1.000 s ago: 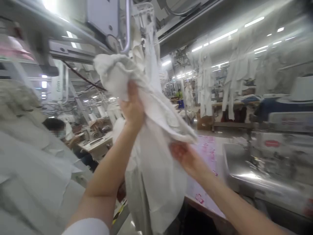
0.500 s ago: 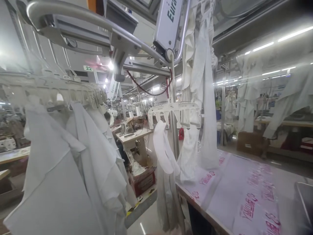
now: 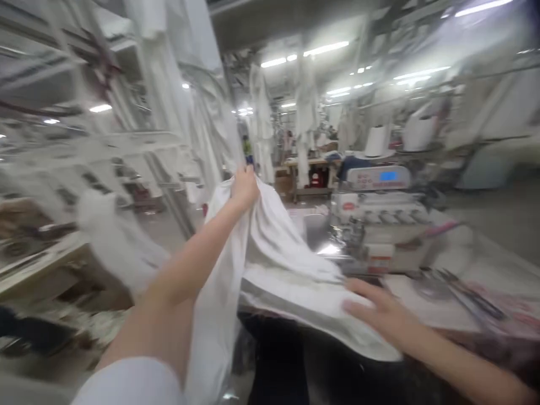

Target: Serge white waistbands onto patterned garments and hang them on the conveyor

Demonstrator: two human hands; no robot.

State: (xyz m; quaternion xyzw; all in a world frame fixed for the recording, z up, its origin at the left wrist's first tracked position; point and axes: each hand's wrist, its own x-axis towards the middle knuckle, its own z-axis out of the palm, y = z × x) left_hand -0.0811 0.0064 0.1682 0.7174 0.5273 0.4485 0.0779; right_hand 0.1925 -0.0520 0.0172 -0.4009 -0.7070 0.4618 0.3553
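A white garment (image 3: pixel 274 264) drapes from the table's near edge and hangs down in front of me. My left hand (image 3: pixel 244 185) is raised and closed on the garment's upper edge, lifting it. My right hand (image 3: pixel 377 315) lies on the cloth's lower right part with fingers stretched out, pressing it against the table (image 3: pixel 442 312). A sewing machine (image 3: pixel 379 219) with a blue display stands just behind the cloth. The picture is blurred by motion.
White garments hang from an overhead rail (image 3: pixel 169 112) at the left and further back. Thread cones (image 3: pixel 375 140) stand behind the machine. Other work tables (image 3: pixel 312 169) lie in the background. A dark tool (image 3: pixel 472 292) lies on the table at right.
The view swung from the hanging rack to the sewing table. Both hands are back in view, left gripping the white garment, right flat on it.
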